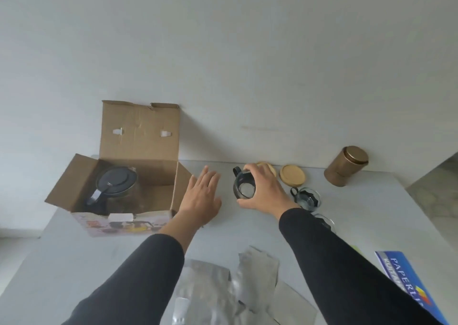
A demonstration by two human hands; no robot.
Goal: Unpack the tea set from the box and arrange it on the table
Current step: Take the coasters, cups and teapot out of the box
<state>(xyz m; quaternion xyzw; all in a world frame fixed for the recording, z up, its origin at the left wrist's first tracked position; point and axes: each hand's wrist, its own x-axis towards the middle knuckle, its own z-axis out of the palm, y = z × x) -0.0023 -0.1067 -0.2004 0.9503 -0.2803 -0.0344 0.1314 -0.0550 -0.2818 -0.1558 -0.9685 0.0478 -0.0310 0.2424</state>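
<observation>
1. Glass cup [244,188]: our right hand [264,188] grasps its rim, setting it near the table's [74,262] far edge.
2. Left hand [202,198]: released, fingers straight, holding nothing, beside the box [138,131].
3. Teapot [115,186]: inside the box, unpacked next, we judge.

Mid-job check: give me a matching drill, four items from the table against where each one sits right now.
Items:
1. teapot
2. cup
3. tin
4. foil bags

Places:
A. near table edge, between the sleeves
B. inside the open box
C. far right, by the wall
D. gripped by the right hand

Pairs: 1-B, 2-D, 3-C, 4-A
</observation>
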